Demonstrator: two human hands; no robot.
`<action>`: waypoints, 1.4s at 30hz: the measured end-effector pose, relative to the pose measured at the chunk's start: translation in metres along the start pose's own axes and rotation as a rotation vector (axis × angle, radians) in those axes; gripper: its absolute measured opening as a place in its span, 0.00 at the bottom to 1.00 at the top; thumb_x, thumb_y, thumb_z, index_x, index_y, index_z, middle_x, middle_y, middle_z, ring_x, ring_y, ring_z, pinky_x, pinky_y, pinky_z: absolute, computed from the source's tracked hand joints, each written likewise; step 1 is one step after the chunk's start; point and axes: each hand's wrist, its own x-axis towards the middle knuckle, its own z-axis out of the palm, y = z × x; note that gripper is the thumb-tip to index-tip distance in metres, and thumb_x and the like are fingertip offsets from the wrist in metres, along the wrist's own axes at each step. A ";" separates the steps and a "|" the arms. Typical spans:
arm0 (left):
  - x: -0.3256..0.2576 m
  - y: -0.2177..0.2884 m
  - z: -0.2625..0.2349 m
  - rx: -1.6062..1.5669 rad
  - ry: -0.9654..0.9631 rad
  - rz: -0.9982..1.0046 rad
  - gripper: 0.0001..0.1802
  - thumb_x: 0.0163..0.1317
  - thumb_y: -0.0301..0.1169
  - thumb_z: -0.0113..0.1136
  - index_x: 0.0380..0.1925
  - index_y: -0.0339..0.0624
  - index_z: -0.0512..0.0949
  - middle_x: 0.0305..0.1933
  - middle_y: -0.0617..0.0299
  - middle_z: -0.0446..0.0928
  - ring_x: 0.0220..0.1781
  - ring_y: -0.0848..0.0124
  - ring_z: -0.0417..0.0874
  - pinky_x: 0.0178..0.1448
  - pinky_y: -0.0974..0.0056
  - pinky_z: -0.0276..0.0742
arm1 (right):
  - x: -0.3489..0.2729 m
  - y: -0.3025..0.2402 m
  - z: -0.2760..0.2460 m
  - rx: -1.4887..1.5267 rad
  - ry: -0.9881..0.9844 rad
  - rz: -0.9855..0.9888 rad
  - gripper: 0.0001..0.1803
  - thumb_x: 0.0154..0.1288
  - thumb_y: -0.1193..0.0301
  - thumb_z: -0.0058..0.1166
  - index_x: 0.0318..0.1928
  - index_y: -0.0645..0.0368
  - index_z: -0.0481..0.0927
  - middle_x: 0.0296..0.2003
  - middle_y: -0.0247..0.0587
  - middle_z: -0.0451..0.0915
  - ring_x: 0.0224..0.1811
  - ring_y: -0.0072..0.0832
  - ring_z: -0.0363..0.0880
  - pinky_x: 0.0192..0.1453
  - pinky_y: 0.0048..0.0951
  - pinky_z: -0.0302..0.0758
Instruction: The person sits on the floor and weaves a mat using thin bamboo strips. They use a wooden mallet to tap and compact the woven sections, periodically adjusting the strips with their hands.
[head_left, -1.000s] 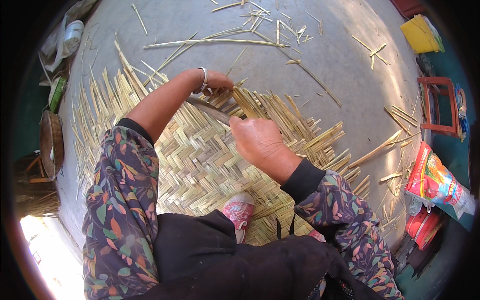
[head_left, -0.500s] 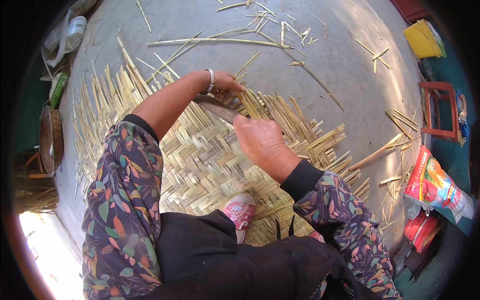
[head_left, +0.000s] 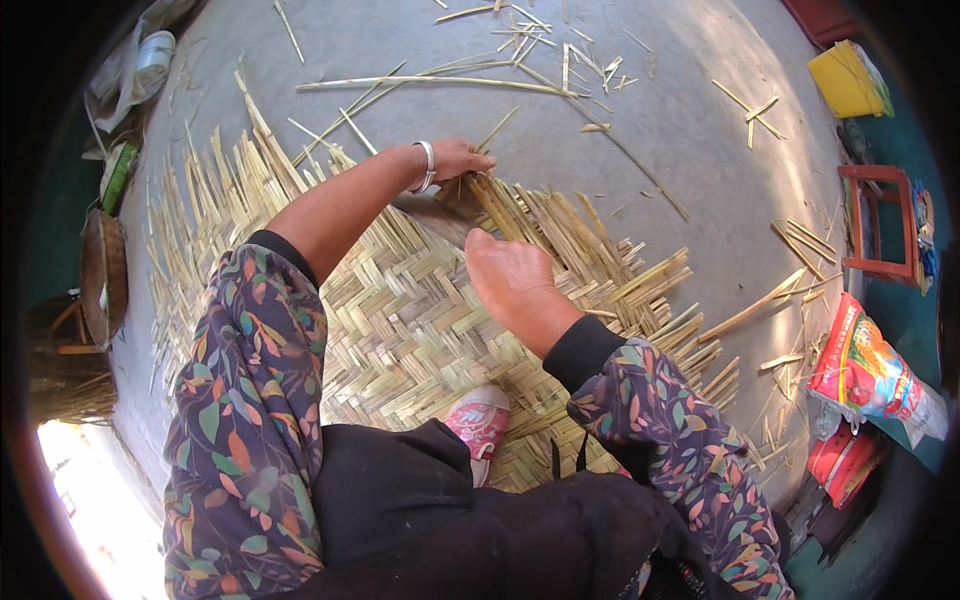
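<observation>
A half-woven bamboo mat (head_left: 400, 320) lies on the grey floor under me, loose strip ends fanning out at its edges. My left hand (head_left: 458, 160), a silver bangle on its wrist, presses down on the strips at the mat's far edge. My right hand (head_left: 508, 282) is closed on the handle of a flat metal blade (head_left: 432, 212), whose end lies on the weave just below my left hand. My pink shoe (head_left: 480, 420) rests on the mat's near part.
Loose bamboo strips (head_left: 440, 82) and offcuts are scattered on the floor beyond the mat. A red wooden stool (head_left: 880, 225), a yellow container (head_left: 848, 80) and coloured bags (head_left: 870, 375) stand at the right. A round basket (head_left: 102, 275) sits at the left.
Both hands have shifted slightly up and to the right along the mat's far edge, with the blade still in my right hand.
</observation>
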 end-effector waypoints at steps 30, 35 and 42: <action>-0.061 0.082 -0.071 0.465 0.663 0.275 0.43 0.59 0.59 0.59 0.59 0.31 0.67 0.59 0.43 0.72 0.62 0.57 0.73 0.66 0.58 0.66 | 0.005 0.001 0.012 0.091 -0.072 0.095 0.09 0.63 0.71 0.49 0.41 0.61 0.78 0.37 0.49 0.85 0.41 0.40 0.86 0.42 0.40 0.81; -0.044 0.041 0.013 0.882 0.096 0.039 0.32 0.60 0.56 0.59 0.54 0.42 0.76 0.55 0.47 0.78 0.58 0.51 0.77 0.62 0.55 0.71 | 0.002 0.002 0.012 0.100 -0.047 0.095 0.09 0.64 0.71 0.48 0.41 0.61 0.78 0.36 0.49 0.85 0.41 0.40 0.86 0.41 0.40 0.81; -0.048 0.028 0.041 1.414 0.064 0.090 0.11 0.57 0.30 0.54 0.34 0.44 0.86 0.40 0.53 0.84 0.45 0.56 0.85 0.46 0.57 0.80 | 0.003 -0.001 0.013 0.102 -0.062 0.088 0.09 0.64 0.72 0.47 0.41 0.61 0.77 0.36 0.48 0.85 0.40 0.39 0.86 0.39 0.40 0.81</action>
